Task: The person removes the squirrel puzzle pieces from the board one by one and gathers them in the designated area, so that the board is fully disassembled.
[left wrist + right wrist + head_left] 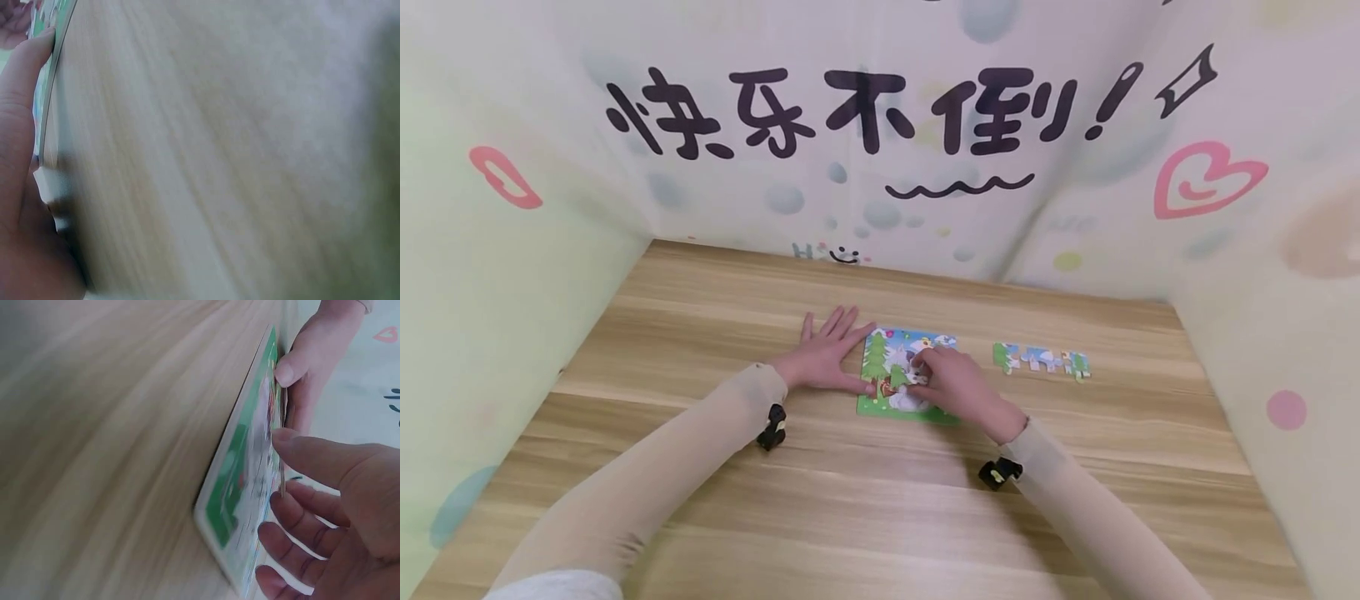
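A jigsaw puzzle board (872, 407) with a green-bordered snowy picture lies flat on the wooden table. At its left edge my left hand (823, 358) rests with fingers spread, the thumb (39, 53) touching the board. Over the middle of the puzzle, my right hand (958, 383) pinches a puzzle piece (282, 478) between thumb and fingers. That piece is seen edge-on in the right wrist view, and the hand hides much of the board's right side. To the right lie several loose puzzle pieces (1042, 360) in a row.
The wood-grain table (850, 500) meets a printed cloth backdrop (880, 225) at the back and sides. Small black devices (1000, 472) are worn at both wrists.
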Demonstrator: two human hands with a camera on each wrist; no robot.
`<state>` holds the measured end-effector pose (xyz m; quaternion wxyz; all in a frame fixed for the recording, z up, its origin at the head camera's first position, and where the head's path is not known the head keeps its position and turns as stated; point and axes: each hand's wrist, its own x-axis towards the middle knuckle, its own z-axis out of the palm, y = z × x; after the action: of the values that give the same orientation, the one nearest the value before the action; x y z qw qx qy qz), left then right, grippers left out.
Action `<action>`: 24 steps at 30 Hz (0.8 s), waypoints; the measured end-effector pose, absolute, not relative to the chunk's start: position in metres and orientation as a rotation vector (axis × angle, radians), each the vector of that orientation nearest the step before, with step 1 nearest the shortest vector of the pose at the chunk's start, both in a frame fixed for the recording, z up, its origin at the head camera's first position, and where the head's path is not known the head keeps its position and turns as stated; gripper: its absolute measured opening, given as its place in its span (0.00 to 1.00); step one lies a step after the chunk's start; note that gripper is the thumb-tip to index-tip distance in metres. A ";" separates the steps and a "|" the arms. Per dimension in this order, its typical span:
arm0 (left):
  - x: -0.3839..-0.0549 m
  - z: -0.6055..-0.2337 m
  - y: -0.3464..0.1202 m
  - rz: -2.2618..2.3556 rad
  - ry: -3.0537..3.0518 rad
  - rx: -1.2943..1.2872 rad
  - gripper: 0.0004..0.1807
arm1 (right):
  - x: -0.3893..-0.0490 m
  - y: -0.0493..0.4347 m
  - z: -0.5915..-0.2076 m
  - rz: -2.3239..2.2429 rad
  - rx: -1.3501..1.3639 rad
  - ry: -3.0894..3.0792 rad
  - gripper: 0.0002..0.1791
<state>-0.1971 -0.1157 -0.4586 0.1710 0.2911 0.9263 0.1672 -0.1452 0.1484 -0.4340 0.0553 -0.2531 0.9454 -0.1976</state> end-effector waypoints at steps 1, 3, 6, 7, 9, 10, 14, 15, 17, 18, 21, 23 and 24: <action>-0.197 -0.459 -0.116 0.473 2.630 0.826 0.63 | -0.143 0.153 -0.434 -0.614 -0.779 2.868 0.22; -0.198 -0.462 -0.116 0.472 2.634 0.827 0.64 | -0.140 0.161 -0.434 -0.636 -0.787 2.871 0.21; -0.199 -0.464 -0.116 0.477 2.636 0.822 0.64 | -0.137 0.175 -0.436 -0.678 -0.777 2.882 0.22; -0.199 -0.465 -0.116 0.478 2.635 0.819 0.64 | -0.136 0.181 -0.438 -0.691 -0.780 2.889 0.22; -0.199 -0.466 -0.117 0.477 2.629 0.814 0.65 | -0.134 0.191 -0.440 -0.723 -0.762 2.894 0.23; -0.199 -0.466 -0.117 0.474 2.626 0.812 0.65 | -0.133 0.198 -0.441 -0.745 -0.754 2.894 0.22; -0.199 -0.465 -0.116 0.481 2.621 0.813 0.65 | -0.128 0.223 -0.443 -0.803 -0.746 2.894 0.20; -0.199 -0.465 -0.116 0.486 2.620 0.814 0.65 | -0.127 0.228 -0.443 -0.817 -0.747 2.892 0.20; -0.199 -0.465 -0.116 0.494 2.620 0.816 0.65 | -0.124 0.240 -0.442 -0.832 -0.748 2.892 0.19; -0.199 -0.465 -0.116 0.490 2.619 0.813 0.65 | -0.123 0.245 -0.441 -0.843 -0.751 2.888 0.18; -0.200 -0.466 -0.116 0.488 2.618 0.809 0.65 | -0.121 0.258 -0.440 -0.828 -0.732 2.905 0.18; -0.201 -0.466 -0.116 0.484 2.615 0.803 0.65 | -0.120 0.267 -0.440 -0.808 -0.717 2.916 0.18; -0.201 -0.466 -0.116 0.485 2.614 0.801 0.66 | -0.120 0.270 -0.440 -0.798 -0.708 2.921 0.18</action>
<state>-0.2007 -0.1164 -0.4658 0.1815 0.2838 0.9257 0.1718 -0.1196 0.2704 -0.4401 0.0160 -0.2278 0.9392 -0.2566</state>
